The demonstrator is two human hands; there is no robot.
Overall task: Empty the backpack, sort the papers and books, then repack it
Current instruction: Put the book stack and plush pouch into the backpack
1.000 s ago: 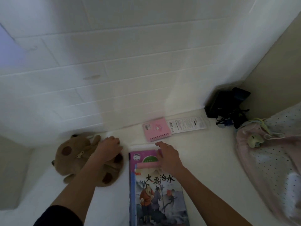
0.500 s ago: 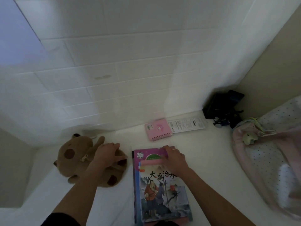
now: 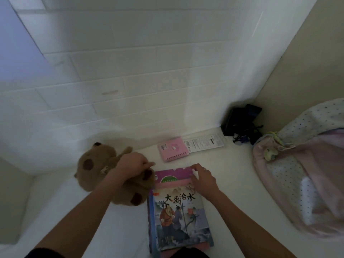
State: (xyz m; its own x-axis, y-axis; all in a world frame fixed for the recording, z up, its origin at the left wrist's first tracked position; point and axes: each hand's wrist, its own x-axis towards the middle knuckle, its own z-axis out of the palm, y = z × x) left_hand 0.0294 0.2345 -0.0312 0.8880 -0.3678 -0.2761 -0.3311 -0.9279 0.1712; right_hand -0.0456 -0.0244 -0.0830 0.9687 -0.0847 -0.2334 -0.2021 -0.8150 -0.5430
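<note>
On counter (image 3: 232, 175): left hand (image 3: 133, 163) curled around plush toy (image 3: 96, 164); right hand (image 3: 203, 178) fingers bent over top edge of book stack (image 3: 176, 211); backpack (image 3: 307, 164) right.

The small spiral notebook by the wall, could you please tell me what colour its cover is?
Pink; the small spiral notebook shows best in the head view.
</note>
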